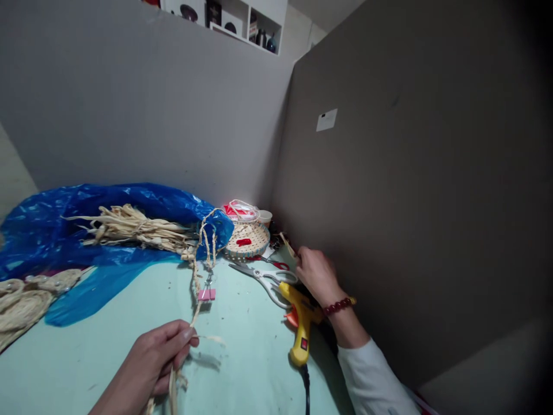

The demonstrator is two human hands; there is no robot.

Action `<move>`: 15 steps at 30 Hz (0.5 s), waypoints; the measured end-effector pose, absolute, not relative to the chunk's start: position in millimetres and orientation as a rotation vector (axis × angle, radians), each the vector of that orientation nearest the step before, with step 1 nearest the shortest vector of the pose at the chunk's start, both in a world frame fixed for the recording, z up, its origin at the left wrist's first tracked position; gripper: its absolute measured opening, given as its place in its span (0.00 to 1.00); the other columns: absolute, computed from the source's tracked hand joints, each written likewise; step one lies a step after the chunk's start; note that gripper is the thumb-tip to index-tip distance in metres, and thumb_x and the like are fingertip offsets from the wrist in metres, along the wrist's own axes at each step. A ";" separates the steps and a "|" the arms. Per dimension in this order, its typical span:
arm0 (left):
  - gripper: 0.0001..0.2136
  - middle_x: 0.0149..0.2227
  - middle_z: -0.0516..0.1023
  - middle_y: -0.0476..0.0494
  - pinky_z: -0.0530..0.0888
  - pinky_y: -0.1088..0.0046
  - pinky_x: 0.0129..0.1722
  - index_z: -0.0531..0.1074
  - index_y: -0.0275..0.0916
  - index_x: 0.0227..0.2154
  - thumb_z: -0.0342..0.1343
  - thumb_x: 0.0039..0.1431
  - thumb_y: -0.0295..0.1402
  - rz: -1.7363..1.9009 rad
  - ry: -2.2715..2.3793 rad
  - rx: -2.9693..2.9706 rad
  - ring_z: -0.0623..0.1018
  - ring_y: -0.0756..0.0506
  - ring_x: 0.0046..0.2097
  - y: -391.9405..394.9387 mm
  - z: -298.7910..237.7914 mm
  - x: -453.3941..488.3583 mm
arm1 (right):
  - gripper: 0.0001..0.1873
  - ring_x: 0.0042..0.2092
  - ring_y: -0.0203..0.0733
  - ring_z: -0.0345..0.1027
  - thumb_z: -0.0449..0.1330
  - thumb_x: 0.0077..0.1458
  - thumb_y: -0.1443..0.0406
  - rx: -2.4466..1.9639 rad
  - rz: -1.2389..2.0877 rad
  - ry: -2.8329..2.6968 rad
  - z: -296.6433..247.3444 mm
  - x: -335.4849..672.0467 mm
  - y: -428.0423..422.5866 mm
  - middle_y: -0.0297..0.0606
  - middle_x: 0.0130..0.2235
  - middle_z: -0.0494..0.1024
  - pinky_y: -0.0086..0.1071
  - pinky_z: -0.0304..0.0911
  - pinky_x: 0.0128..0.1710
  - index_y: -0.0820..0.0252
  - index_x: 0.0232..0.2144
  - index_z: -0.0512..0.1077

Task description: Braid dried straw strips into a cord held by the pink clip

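Note:
My left hand (159, 360) is closed, pinching a braided cord of pale dried husk (196, 314) near the front of the table. Loose strands hang below the fingers. Further up, the cord runs past a pink binder clip (206, 295) and loops at its far end. Over at the right partition, my right hand (317, 275) has its fingers closed on one end of a pale strip (288, 245). Its fingertips are partly hidden. Beneath and beside that hand lie a yellow glue gun (301, 323) and white-handled scissors (272, 283) with open blades.
A bundle of dried husks (138, 227) rests on a blue plastic bag (129, 196). Coiled woven pieces (26, 305) lie at the left. A woven basket (248, 246) and red-handled scissors (280, 265) stand near the corner. Grey partitions (151, 115) bound the table.

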State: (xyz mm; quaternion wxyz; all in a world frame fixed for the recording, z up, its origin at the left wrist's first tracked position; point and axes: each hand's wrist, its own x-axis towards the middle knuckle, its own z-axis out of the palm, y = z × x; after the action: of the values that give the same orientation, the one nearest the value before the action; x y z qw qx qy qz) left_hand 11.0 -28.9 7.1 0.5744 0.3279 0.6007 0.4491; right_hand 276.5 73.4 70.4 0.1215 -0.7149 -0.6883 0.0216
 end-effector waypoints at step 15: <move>0.15 0.17 0.56 0.59 0.47 0.80 0.19 0.68 0.37 0.22 0.60 0.47 0.45 1.070 1.385 0.918 0.53 0.56 0.19 -34.6 19.5 13.5 | 0.13 0.25 0.30 0.57 0.59 0.55 0.57 -0.949 1.702 -1.917 43.3 188.9 18.9 0.31 0.23 0.69 0.22 0.50 0.23 0.64 0.29 0.70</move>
State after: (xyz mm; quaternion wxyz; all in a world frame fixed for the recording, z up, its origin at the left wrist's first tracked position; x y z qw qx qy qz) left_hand 13.5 -34.6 19.5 0.5504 0.3877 0.5852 0.4520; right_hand 188.9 18.9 43.3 0.2025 -0.3401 -0.6866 0.6099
